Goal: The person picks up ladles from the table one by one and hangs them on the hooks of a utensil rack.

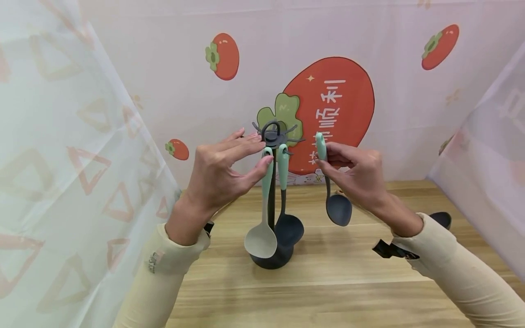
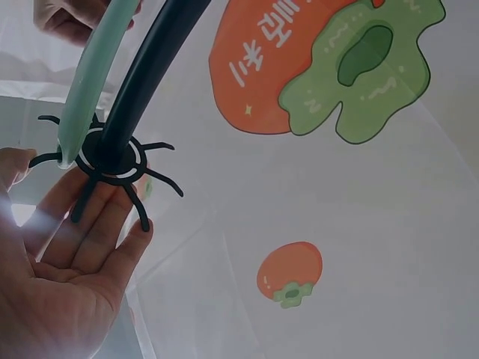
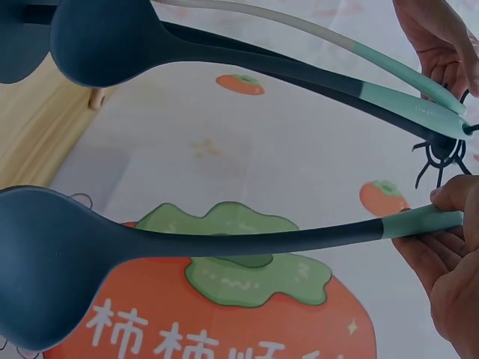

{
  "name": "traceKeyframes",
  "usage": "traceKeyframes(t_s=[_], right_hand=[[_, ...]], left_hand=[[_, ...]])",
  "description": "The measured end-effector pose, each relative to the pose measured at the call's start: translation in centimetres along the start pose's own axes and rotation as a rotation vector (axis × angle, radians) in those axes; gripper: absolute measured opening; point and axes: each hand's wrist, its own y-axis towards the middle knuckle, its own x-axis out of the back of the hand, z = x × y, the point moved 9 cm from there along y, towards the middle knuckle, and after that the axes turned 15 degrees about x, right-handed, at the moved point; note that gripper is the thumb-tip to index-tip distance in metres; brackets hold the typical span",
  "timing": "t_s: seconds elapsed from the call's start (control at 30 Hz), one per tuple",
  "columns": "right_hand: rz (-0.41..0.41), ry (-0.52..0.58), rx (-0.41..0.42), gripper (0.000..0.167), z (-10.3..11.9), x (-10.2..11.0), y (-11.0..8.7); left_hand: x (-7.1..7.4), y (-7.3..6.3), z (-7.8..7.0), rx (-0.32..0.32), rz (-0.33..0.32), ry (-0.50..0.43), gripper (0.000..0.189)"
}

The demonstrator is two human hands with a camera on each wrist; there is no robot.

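A dark utensil rack (image 1: 272, 136) with a ring of hooks stands on the table, its round base under the hanging utensils. Two ladles hang from it by mint-green handles: a pale ladle (image 1: 261, 241) in front and a dark ladle (image 1: 289, 229) beside it. My left hand (image 1: 221, 168) has its fingers extended against the rack's top, with the thumb at the pale ladle's handle. In the left wrist view those fingers (image 2: 93, 232) lie along the hooks. Apart from the rack, my right hand (image 1: 354, 171) pinches another dark ladle (image 3: 60, 262) by its mint-green handle, bowl hanging down.
Part of another dark utensil (image 1: 441, 219) shows on the table at the right, beyond my right sleeve. Behind the wooden table (image 1: 328, 291) hangs a white cloth (image 1: 164, 68) printed with persimmons. More cloth closes off both sides.
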Motion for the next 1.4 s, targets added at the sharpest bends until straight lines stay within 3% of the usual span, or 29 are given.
traceKeyframes(t_s=[0.33, 1.4], right_hand=[[0.043, -0.009, 0.052, 0.037, 0.6, -0.8, 0.5], [0.071, 0.011, 0.096, 0.039, 0.9, -4.0, 1.5]], left_hand=[[-0.1, 0.1, -0.1, 0.005, 0.003, -0.006, 0.028], [0.0, -0.1, 0.1, 0.022, 0.006, -0.001, 0.027]])
